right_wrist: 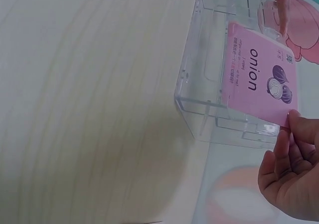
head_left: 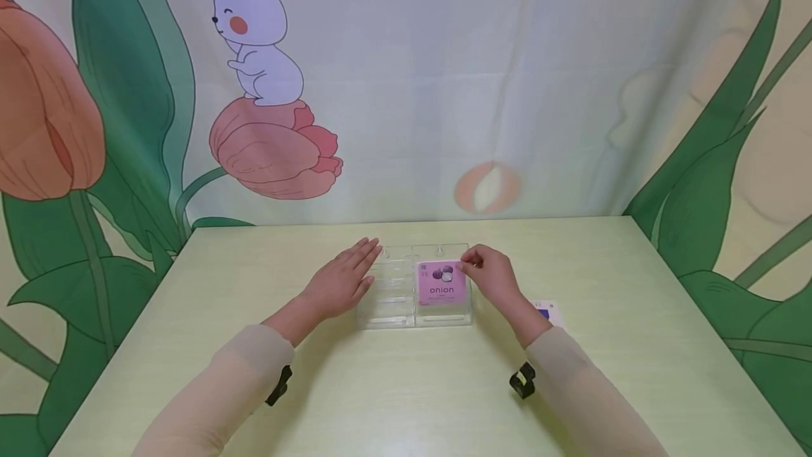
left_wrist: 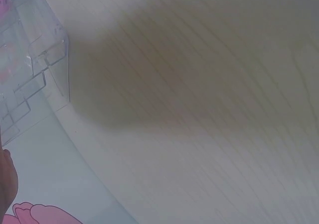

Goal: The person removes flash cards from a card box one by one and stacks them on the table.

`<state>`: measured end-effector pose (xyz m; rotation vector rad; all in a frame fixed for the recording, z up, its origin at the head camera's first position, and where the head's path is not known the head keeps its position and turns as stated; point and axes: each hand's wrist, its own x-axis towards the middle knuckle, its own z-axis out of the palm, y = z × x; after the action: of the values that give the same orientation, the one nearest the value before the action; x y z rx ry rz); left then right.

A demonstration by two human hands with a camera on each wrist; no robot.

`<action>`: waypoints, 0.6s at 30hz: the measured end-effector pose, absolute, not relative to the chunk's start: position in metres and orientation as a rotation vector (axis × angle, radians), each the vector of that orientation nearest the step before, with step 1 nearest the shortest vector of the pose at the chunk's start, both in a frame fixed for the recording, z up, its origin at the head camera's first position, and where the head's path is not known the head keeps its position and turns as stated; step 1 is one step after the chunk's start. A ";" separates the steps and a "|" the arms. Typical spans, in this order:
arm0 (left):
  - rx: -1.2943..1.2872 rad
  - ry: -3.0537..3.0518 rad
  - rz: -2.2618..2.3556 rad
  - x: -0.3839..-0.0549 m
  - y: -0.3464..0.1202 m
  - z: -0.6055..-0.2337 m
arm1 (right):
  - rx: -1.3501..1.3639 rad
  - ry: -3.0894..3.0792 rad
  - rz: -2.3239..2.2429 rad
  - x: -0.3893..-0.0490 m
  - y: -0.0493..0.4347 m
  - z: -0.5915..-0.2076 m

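Note:
A pink card (head_left: pixel 442 283) printed "onion" leans over the right column of a clear plastic rack (head_left: pixel 387 321). My right hand (head_left: pixel 491 275) pinches the card's upper right corner between thumb and index finger, as the right wrist view shows with the card (right_wrist: pixel 259 74) and hand (right_wrist: pixel 294 171). At the rack's left side, my left hand (head_left: pixel 339 281) is spread with straight fingers, its fingertips right at the upper left edge. Stepped slots of the rack (left_wrist: pixel 35 59) show in the left wrist view, where only a sliver of the left hand (left_wrist: pixel 7 181) is visible.
A white card with a blue print (head_left: pixel 549 312) lies on the table to the right, partly hidden by the right forearm. The pale wood table (head_left: pixel 406 393) ends at a printed curtain (head_left: pixel 406 90) behind the rack. Black straps (head_left: pixel 523 381) sit at the wrists.

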<state>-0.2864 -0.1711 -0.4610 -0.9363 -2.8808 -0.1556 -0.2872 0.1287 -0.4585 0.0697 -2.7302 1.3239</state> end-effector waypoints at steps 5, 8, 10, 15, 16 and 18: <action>-0.946 -2.872 -0.150 -0.287 -0.171 -0.460 | 0.072 -2.721 1.322 -0.290 0.128 -0.458; -0.952 -2.867 -0.144 -0.287 -0.171 -0.459 | 0.087 -2.733 1.297 -0.291 0.128 -0.456; -0.949 -2.869 -0.138 -0.287 -0.171 -0.458 | 0.109 -2.742 1.272 -0.292 0.129 -0.455; -0.945 -2.870 -0.138 -0.288 -0.171 -0.459 | 0.144 -2.771 1.218 -0.293 0.129 -0.453; -0.945 -2.872 -0.138 -0.288 -0.172 -0.459 | 0.145 -2.778 1.212 -0.292 0.129 -0.452; -0.946 -2.871 -0.135 -0.287 -0.171 -0.460 | 0.140 -2.791 1.202 -0.292 0.128 -0.452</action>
<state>-0.2870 -0.1714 -0.4598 -0.9462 -2.8715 -0.1354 -0.2917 0.1285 -0.4523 0.1396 -2.7906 1.2018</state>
